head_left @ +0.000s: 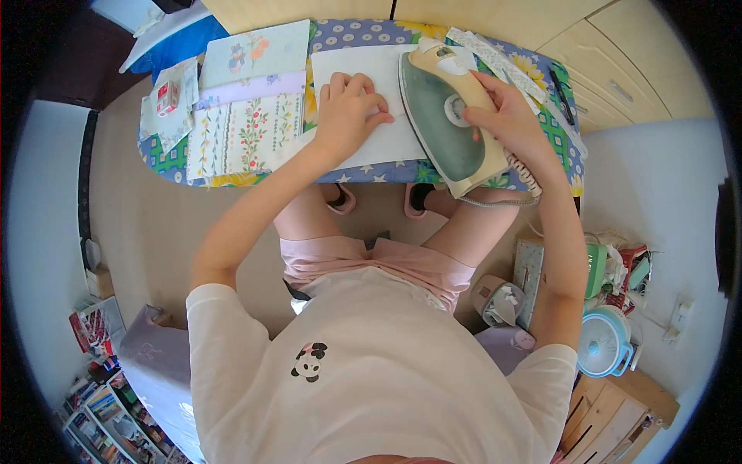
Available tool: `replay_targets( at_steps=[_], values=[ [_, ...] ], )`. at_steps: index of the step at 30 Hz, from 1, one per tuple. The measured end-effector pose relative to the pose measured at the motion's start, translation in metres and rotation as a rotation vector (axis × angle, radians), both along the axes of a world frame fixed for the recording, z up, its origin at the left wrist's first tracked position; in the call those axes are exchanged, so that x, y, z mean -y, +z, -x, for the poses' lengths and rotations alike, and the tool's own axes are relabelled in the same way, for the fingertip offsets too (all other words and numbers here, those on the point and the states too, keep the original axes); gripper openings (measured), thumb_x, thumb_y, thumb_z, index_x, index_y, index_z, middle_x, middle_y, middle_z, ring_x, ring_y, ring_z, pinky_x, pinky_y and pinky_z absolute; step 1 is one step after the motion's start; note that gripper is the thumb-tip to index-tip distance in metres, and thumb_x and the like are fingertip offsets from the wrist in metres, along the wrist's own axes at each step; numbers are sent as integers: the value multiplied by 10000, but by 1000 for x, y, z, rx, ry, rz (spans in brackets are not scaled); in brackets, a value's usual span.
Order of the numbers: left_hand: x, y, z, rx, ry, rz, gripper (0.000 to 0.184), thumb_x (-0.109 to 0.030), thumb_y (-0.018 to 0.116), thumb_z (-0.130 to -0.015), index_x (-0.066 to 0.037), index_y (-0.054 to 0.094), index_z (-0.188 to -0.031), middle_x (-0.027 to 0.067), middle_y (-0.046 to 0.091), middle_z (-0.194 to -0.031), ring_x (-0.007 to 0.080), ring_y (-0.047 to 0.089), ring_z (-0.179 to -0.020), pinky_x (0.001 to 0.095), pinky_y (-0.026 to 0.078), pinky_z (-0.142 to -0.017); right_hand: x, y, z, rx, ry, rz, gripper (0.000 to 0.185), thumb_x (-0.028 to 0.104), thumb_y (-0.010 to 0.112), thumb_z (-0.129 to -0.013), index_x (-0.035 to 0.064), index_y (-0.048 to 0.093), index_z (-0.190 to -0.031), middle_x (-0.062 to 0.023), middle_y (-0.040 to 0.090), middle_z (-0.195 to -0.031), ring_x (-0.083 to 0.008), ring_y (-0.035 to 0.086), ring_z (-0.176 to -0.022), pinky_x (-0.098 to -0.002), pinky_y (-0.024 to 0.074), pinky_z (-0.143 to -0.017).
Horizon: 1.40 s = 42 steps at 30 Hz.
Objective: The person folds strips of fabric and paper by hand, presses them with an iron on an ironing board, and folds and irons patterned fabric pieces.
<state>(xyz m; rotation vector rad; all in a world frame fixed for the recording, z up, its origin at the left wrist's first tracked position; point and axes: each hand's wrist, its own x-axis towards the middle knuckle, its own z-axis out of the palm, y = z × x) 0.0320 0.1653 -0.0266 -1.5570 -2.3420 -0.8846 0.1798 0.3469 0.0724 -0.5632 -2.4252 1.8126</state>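
white sheet (pixel 379 62) under left hand (pixel 349 116), loosely half-curled; right hand (pixel 510 120) closed round iron's (pixel 434 116) handle.

The iron (pixel 433 116) in the right hand's (pixel 510 120) grip looks plastic, its cream shell smooth with a soft sheen, its green tank translucent and glossier. Just below that grip, the coiled cord (pixel 523 172) looks ridged. Left of the grip, the white sheet (pixel 398 143) is matt and mostly smooth, paper or cloth, I cannot tell. Around both, the printed cover (pixel 359 32) looks like matt cloth; beyond, the cabinet front (pixel 556 56) looks smooth and wood-like.
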Motion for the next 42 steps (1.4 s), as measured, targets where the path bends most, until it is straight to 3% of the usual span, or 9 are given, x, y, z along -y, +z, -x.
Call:
replay_targets(
  at_steps=[7, 24, 26, 28, 29, 32, 34, 36, 42],
  values=[
    [18, -7, -7, -371, -175, 21, 224, -95, 590, -693, -66, 657, -904, 19, 587, -1047, 206, 503, -969, 331, 391, -849, 1, 4, 3, 84, 3, -44, 585, 54, 610, -776, -26, 391, -1313, -43, 583, -878, -77, 510, -567, -206, 423, -535],
    [42, 5, -33, -129, -1, 87, 329, -75, 594, -729, -95, 621, -1056, 24, 584, -1128, 242, 501, -1082, 393, 355, -965, 4, 9, 12, 170, -2, -107, 612, 73, 624, -778, 10, 380, -1335, -35, 564, -918, -69, 501, -620, -206, 431, -532],
    [60, 3, -41, -112, 66, 54, 311, -83, 611, -742, -106, 626, -1051, 15, 584, -1133, 244, 500, -1096, 399, 345, -981, -7, 3, 8, 245, 33, -92, 629, 98, 636, -784, 40, 370, -1351, -58, 561, -1016, -97, 527, -724, -227, 459, -635],
    [90, 0, -45, -132, 248, 22, 306, -94, 653, -742, -118, 633, -1046, 8, 592, -1123, 239, 510, -1091, 401, 366, -945, -6, -4, 4, -51, 120, -495, 609, 144, 635, -803, 65, 374, -1348, -103, 555, -1069, -179, 560, -865, -303, 463, -765],
    [103, -2, -45, -126, 251, 25, 306, -94, 653, -742, -118, 633, -1046, 8, 592, -1123, 239, 510, -1091, 401, 366, -945, 2, 15, -3, 147, 38, -466, 648, 162, 676, -769, 77, 388, -1343, -146, 518, -1161, -247, 526, -1005, -334, 420, -874],
    [132, -8, -44, -154, 342, 52, 315, -82, 657, -707, -92, 638, -1021, 17, 594, -1093, 227, 515, -1073, 409, 380, -922, 29, 42, -22, -43, -8, -1039, 642, 153, 710, -708, 74, 455, -1292, -152, 538, -1111, -273, 547, -964, -334, 425, -864],
    [139, -10, -42, -189, 381, -2, 290, -78, 685, -693, -94, 657, -981, 2, 617, -1021, 213, 546, -1014, 385, 400, -875, 73, 45, -34, -50, -131, -860, 498, 75, 653, -716, 38, 539, -1199, -119, 561, -1126, -241, 525, -934, -329, 411, -878],
    [141, -11, -37, -204, 357, -6, 293, -81, 697, -682, -94, 660, -973, 0, 619, -1008, 208, 551, -996, 379, 410, -852, 104, 33, -39, -45, 139, -839, 359, 67, 670, -709, 18, 605, -1059, -98, 611, -962, -265, 559, -866, -342, 444, -809],
    [143, 0, -29, -241, 284, 32, 261, -89, 709, -669, -90, 670, -927, -1, 627, -968, 197, 567, -945, 347, 438, -773, 149, -74, -14, -386, 260, -688, 279, 70, 687, -683, 33, 603, -946, -40, 559, -798, -210, 543, -742, -331, 430, -622]
  ],
)
